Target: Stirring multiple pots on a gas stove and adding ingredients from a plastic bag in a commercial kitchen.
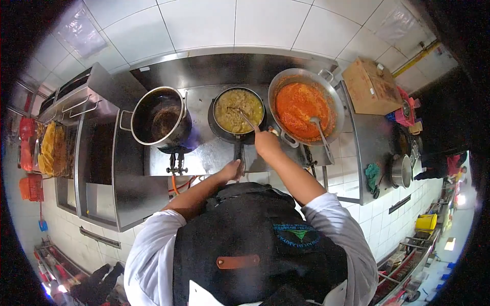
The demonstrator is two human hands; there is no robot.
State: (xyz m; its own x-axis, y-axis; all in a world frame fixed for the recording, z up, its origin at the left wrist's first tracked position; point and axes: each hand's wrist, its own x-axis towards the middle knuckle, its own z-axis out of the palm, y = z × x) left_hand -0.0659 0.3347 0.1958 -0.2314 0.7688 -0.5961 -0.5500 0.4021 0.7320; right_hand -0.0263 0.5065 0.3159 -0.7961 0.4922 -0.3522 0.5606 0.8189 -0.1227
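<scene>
My left hand [231,170] grips the black handle [237,149] of a frying pan [217,121] on the middle burner of a steel stove. Yellowish, oily food with pale bits [233,105] covers the pan's bottom. In my right hand [267,144] is a metal utensil [246,118], slanting down into that food; its working end is partly buried, so its kind is unclear. To the right of the pan stands a wide metal wok [272,91] of thick orange-red sauce [298,105], with a metal ladle [323,137] resting in it.
On the left burner sits a deep pot [139,114] with a darkened inside, with bluish flame light beside it. A cardboard box [369,90], green cloth [371,178] and smaller metal pot [401,171] occupy the right counter. Fryer-like steel equipment [134,191] stands left, near a basket of yellow food [51,147].
</scene>
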